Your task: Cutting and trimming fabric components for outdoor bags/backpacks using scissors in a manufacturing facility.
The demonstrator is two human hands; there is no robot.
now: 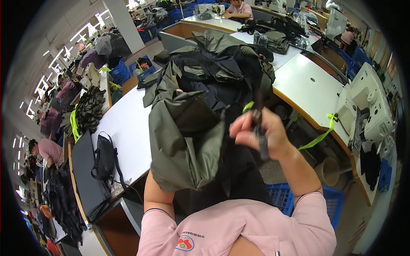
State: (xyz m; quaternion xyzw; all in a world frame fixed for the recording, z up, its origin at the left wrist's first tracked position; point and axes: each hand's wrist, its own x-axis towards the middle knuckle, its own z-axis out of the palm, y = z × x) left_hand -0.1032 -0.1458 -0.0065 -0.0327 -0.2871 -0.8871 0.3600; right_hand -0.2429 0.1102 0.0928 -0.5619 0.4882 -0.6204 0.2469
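Observation:
Olive-green fabric [183,145], part of a garment, hangs in front of me and covers most of my left hand [179,90]. Only a fingertip shows at its upper edge, and the cloth is held up there. To the right of it, my right hand [273,132] is raised and closed around dark scissors [261,143], blurred by motion. Their blades point away from me, apart from the fabric. A heap of black and olive garments [218,68] lies on the table just beyond both hands.
On the white table [128,123] at left lies a black pouch [103,158] with straps. A sewing machine [369,102] stands at far right, near a neon-yellow strip [320,138]. Blue crates [279,197] sit below. Folded olive garments [277,42] and a seated co-worker [239,10] are farther off.

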